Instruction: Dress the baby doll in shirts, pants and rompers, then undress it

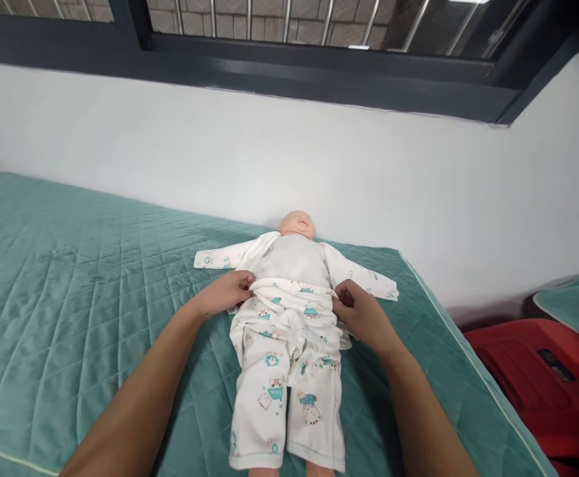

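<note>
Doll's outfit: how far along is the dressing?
Looks done: trousers on both legs of the doll, skin showing below the cuffs.
In hand: the waistband, left hand and right hand at its sides.
Likely left: closing the top, open over the pale torso. Can't tell if the arms fill the sleeves.

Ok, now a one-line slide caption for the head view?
Left hand and right hand at the waistband of printed white trousers on a baby doll lying face up on a green quilted bedcover.
</note>
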Available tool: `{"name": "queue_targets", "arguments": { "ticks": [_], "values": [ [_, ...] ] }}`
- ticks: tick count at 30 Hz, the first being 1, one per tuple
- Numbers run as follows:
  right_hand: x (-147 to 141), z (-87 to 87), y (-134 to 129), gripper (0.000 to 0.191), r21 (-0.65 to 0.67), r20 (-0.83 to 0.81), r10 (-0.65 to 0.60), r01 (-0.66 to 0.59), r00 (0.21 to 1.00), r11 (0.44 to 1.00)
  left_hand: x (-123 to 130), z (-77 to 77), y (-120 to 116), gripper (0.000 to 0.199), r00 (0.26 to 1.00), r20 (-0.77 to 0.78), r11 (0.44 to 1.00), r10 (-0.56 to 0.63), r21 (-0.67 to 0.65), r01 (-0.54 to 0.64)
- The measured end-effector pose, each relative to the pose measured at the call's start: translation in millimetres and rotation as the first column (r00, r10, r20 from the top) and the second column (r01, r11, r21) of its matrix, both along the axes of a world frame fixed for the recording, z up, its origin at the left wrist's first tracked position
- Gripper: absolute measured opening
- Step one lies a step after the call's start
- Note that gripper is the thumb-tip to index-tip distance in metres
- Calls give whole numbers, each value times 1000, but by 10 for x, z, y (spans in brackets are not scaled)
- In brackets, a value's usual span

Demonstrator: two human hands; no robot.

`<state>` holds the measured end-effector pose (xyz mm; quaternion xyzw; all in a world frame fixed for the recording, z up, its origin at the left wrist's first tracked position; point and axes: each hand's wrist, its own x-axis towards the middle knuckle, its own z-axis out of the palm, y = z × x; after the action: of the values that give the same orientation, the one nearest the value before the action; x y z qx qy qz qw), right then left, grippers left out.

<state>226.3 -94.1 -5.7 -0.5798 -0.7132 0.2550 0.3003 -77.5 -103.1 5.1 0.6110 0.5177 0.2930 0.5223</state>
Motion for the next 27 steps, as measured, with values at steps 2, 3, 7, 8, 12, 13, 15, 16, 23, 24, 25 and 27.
{"name": "queue_targets", "arguments": {
  "ticks": [2,3,7,8,12,13,15,16,23,24,25,27],
  "values": [
    [28,-25,15,16,-95,-55,89,-94,995,991,-6,12,3,13,999,-37,999,-39,23,40],
    [41,-42,27,16,-139,-75,110,-120,991,983,-6,10,9,11,997,-47,998,-54,38,55],
    [32,-101,80,11,-237,-83,71,-89,994,967,13,-15,24,11,997,-21,994,-79,71,81],
    [14,-103,88,10,-246,-68,54,-69,996,967,18,-15,21,12,996,-13,994,-85,72,86],
    [-68,-49,86,10,-236,53,24,-11,998,972,26,9,-18,14,992,45,990,-116,83,112],
    [-79,-29,79,10,-227,87,21,-1,996,974,27,14,-28,16,990,74,990,-123,83,117],
    [-86,1,62,8,-207,133,16,12,991,978,33,14,-43,21,981,142,990,-134,66,125],
    [-83,9,54,7,-195,132,13,13,991,981,36,9,-47,25,975,175,990,-138,52,131],
    [-79,-20,-3,18,-229,-254,9,-70,967,971,99,-28,-43,46,956,283,997,-77,29,72],
    [-84,-20,-14,19,-256,-332,-8,-82,943,963,113,-32,-44,48,952,301,998,-60,23,56],
    [-88,-18,-25,19,-279,-405,-20,-103,914,955,127,-38,-46,49,945,326,999,-41,10,40],
    [-91,-12,-46,19,-303,-510,-18,-159,860,940,152,-58,-45,48,926,378,1000,8,-27,2]
  ]
}}
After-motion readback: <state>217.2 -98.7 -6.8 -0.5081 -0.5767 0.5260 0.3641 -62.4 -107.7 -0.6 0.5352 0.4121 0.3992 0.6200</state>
